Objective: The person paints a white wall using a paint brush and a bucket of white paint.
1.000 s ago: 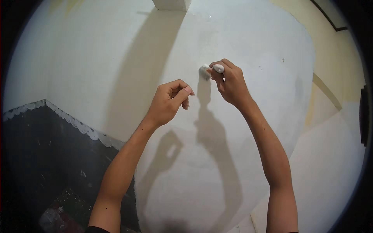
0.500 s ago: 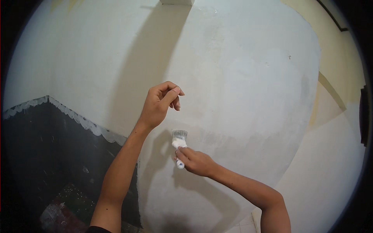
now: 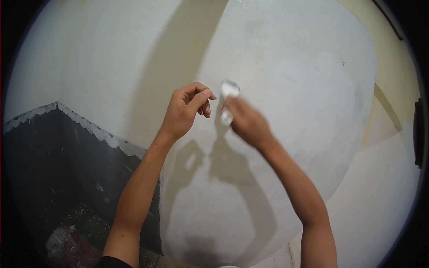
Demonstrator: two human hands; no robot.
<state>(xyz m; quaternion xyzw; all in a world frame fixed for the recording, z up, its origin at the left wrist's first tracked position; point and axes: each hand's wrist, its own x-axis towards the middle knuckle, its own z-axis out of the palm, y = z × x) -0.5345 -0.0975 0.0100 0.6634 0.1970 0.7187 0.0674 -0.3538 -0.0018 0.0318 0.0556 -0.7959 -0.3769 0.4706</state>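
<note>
My right hand (image 3: 249, 123) grips a paintbrush (image 3: 229, 88) by its white handle, whose butt end pokes out below the fingers. The brush points upward before the pale wall (image 3: 304, 111), its head coated in white and smeared by motion. Whether the bristles touch the wall I cannot tell. Just left of the brush, my left hand (image 3: 184, 109) is raised with its fingers curled in and the thumb against the index finger. Nothing shows in it. Both arms throw shadows on the wall below.
A dark panel (image 3: 67, 156) with a scalloped white painted edge covers the lower left. At the right, a cream wall (image 3: 389, 94) meets the painted surface along a curve. Pale floor tiles (image 3: 281, 259) show at the bottom, beside a small white rounded rim (image 3: 229, 266).
My right hand has lifted the paintbrush up and slightly right, from below my left hand to beside it. The left hand has hardly moved. The view has shifted slightly.
</note>
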